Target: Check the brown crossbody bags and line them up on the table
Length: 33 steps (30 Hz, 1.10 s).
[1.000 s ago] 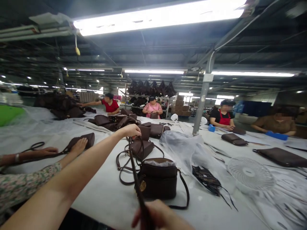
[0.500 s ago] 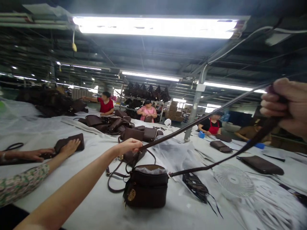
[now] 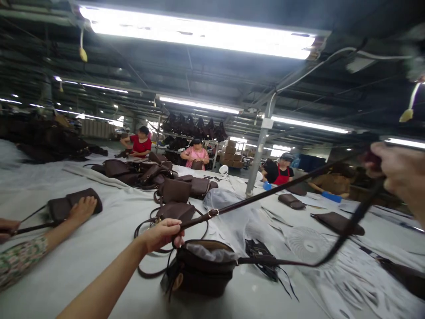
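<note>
A small dark brown handbag (image 3: pixel 207 277) stands on the white table in front of me, its top open with clear plastic inside and a round gold tag on its side. My left hand (image 3: pixel 164 232) pinches the bag's long shoulder strap (image 3: pixel 252 199) close to its left end, just below a metal buckle. Out to the right and raised, my right hand (image 3: pixel 396 175) is closed round the far loop of the same strap and blurs slightly. From there the strap's other run hangs down and curves back to the bag's right side.
Several brown bags (image 3: pixel 172 190) lie heaped behind. A co-worker's hand (image 3: pixel 81 210) rests on another brown bag (image 3: pixel 63 206) at left. At right are a white fan (image 3: pixel 308 243), a dark strappy bundle (image 3: pixel 262 257) and flat brown bags (image 3: pixel 338 221). A post (image 3: pixel 259 155) rises beyond.
My right hand has moved lower, and the strap's lower run sags more. The buckle now shows beyond my left hand. The co-worker's bag at left has shifted, with its strap drawn out.
</note>
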Each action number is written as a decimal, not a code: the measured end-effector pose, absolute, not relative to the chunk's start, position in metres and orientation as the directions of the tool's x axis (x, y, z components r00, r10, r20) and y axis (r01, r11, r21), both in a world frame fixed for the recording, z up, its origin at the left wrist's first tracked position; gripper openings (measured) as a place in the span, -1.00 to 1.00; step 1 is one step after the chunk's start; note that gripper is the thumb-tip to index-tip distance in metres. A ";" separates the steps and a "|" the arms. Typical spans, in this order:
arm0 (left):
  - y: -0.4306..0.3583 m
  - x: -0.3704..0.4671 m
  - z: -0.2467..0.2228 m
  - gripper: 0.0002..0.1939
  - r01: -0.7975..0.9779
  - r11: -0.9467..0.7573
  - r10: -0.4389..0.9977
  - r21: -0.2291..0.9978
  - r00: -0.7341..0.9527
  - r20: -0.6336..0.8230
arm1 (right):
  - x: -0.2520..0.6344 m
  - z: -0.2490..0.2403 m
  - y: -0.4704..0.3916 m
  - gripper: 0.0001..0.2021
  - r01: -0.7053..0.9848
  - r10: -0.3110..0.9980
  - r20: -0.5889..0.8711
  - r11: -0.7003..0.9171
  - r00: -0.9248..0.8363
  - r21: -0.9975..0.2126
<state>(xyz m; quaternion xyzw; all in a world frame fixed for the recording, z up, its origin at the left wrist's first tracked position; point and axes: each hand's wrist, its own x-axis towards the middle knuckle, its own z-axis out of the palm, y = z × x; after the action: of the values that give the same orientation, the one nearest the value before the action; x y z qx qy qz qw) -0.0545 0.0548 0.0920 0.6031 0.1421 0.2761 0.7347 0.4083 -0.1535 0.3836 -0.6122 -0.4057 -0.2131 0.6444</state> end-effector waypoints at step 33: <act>0.060 0.002 0.126 -0.70 -0.621 0.145 0.920 0.770 0.371 0.127 | 0.198 0.186 -0.047 -0.76 0.921 0.878 0.421 0.335 -0.228 -0.199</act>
<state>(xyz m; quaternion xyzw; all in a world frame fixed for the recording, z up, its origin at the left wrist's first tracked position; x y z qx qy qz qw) 0.0018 0.0601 0.1263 0.3878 0.1926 0.5266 0.7316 0.1982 -0.0473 0.1863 -0.5748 -0.7823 -0.0459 0.2355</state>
